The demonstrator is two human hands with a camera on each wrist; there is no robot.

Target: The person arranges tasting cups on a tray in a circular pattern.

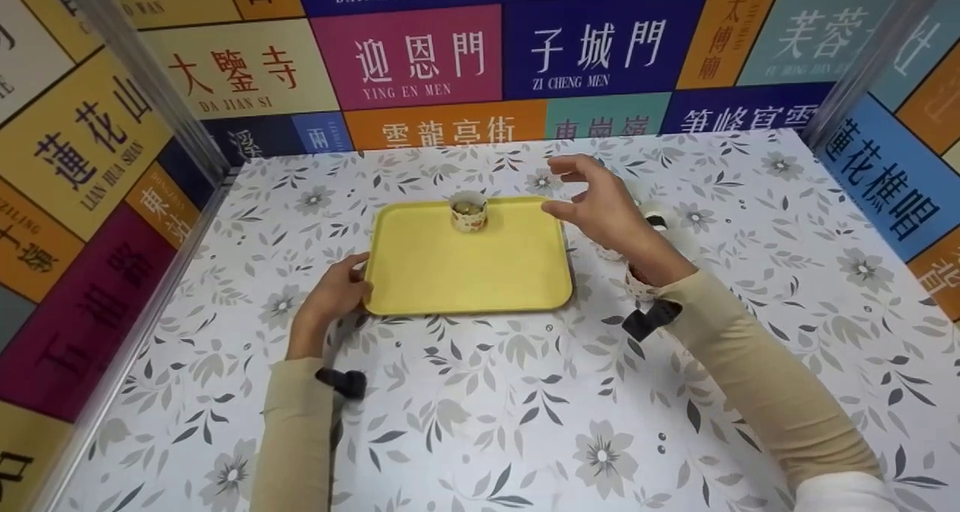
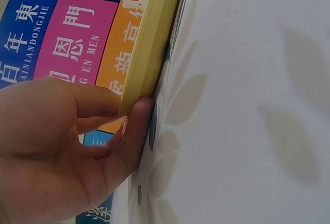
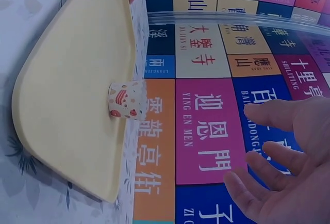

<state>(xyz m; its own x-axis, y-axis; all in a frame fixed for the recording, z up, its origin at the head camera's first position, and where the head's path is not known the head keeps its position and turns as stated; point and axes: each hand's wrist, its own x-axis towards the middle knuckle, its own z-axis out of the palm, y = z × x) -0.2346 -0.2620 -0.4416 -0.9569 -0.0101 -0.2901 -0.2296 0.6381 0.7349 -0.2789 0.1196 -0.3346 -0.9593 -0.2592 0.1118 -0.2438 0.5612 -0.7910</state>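
Observation:
My left hand [image 1: 334, 291] grips the left edge of a yellow tray [image 1: 466, 276], pinching the rim [image 2: 149, 43] between thumb and fingers in the left wrist view. Near the tray's back edge stands a patterned paper baking cup [image 1: 469, 218] with something greenish-brown inside. The right wrist view shows the red print on this cup [image 3: 122, 100]. My right hand [image 1: 600, 205] hovers by the tray's back right corner, fingers spread and holding nothing. Under and behind it are several more baking cups, partly hidden; a cup with reddish-brown contents [image 1: 640, 285] shows below the wrist.
A white tablecloth [image 1: 480, 407] with grey flowers and leaves covers the table. Colourful panels with Chinese lettering [image 1: 409, 55] rise at the back and along both sides. A clear vertical post [image 1: 862, 62] stands at the back right corner.

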